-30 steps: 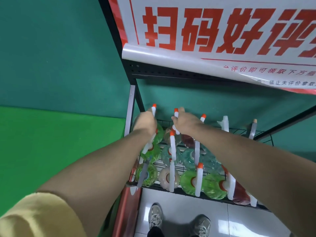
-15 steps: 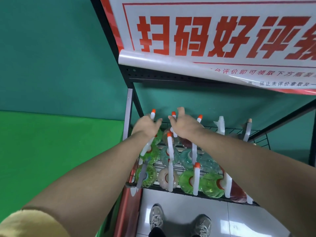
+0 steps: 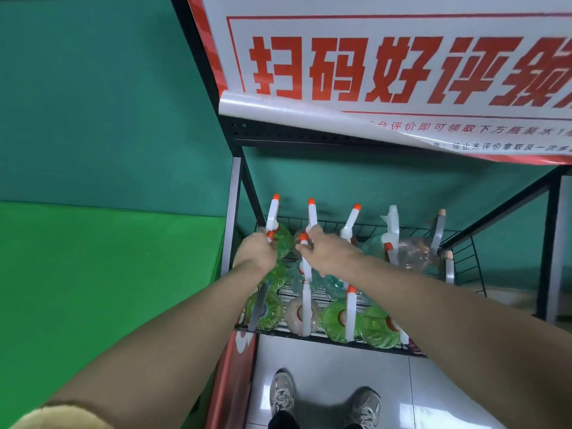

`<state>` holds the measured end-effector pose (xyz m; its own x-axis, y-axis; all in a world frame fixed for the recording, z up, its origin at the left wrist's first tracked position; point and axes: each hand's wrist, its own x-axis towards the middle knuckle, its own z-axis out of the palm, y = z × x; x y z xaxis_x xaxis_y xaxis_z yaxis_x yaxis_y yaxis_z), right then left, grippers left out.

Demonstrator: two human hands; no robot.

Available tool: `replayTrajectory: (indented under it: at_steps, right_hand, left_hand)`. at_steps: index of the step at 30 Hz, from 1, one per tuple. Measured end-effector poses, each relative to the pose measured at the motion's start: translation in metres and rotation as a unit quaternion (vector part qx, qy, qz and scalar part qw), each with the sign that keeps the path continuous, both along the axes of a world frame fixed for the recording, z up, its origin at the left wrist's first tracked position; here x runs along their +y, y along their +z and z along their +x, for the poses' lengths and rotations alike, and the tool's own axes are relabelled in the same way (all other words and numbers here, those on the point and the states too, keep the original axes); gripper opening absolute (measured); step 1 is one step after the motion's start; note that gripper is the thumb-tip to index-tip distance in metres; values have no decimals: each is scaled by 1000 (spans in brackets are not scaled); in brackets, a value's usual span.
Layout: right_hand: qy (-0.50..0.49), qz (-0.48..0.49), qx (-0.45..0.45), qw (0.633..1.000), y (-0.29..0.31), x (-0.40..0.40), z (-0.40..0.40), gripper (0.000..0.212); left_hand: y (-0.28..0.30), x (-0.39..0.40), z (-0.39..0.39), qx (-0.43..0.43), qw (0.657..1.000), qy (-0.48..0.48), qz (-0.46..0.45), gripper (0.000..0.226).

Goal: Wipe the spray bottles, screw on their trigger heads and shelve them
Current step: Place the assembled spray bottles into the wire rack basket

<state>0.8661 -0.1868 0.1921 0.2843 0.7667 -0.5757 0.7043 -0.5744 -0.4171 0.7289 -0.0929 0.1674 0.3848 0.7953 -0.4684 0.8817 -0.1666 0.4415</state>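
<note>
Since a moment ago my hands have slid lower down the back-row trigger heads. My left hand [image 3: 257,253] grips the green bottle [image 3: 280,241] at its neck in the shelf's [image 3: 340,340] back left corner; my right hand [image 3: 325,253] pinches the neighbouring trigger head [image 3: 312,216]. I'd seat both upright, nozzles parallel, before letting go, without knocking the front row.
</note>
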Motion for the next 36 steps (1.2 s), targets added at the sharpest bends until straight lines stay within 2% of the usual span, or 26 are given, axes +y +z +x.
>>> replayTrajectory:
  at_steps: [9,14,18,20,24,30,36]
  right_hand:
    - [-56,-11,-6,998,-12,5,-15,39]
    - [-76,-20,22,997,-7,2,-14,39]
    - [-94,30,3,995,7,9,2,48]
    - [-119,44,-5,992,11,19,13,46]
    - [-137,18,-7,990,11,40,28,39]
    - [-164,-8,28,986,-7,55,27,26]
    - [-169,-9,37,985,-2,55,27,29]
  left_hand:
    - [-1,7,4,1,1000,18,-21,19]
    - [-2,9,5,-3,999,24,-27,17]
    - [-1,13,8,-27,999,20,-37,19]
    - [0,15,10,-43,998,23,-49,23]
    - [1,19,17,-58,997,26,-46,31]
    - [-3,21,21,-28,999,2,-26,36]
    - [1,20,20,-43,998,13,-43,36]
